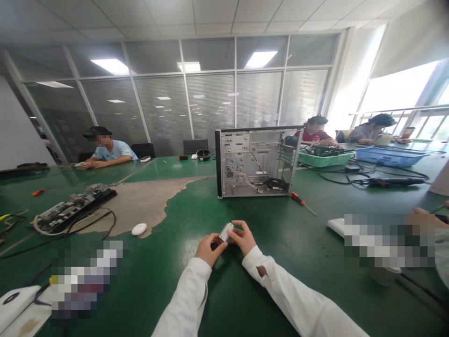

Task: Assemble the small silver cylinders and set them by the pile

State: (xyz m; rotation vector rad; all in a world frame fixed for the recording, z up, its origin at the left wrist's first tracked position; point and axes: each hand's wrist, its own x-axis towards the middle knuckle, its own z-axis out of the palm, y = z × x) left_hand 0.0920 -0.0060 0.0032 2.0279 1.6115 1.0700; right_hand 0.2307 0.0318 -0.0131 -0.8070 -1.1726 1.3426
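Observation:
A small silver block-shaped part [226, 232] is pinched between both my hands, just above the green table; its exact kind does not show. My left hand [209, 249] grips its lower left end with thumb and fingers. On the upper right side, my right hand [242, 237] closes thumb and fingers around it. Beyond the hands stands an open computer case [257, 161], upright, with cables and bare metal inside. Beside its lower right corner lies a screwdriver [302, 203] with an orange and black handle.
Left on the table [147, 281] are a circuit board assembly [75, 208] with a black cable and a white oval object [139, 229]. A green basket [326, 159] and a blue basket [391, 156] stand back right. Other people sit around; a co-worker's hand [423, 220] is at right.

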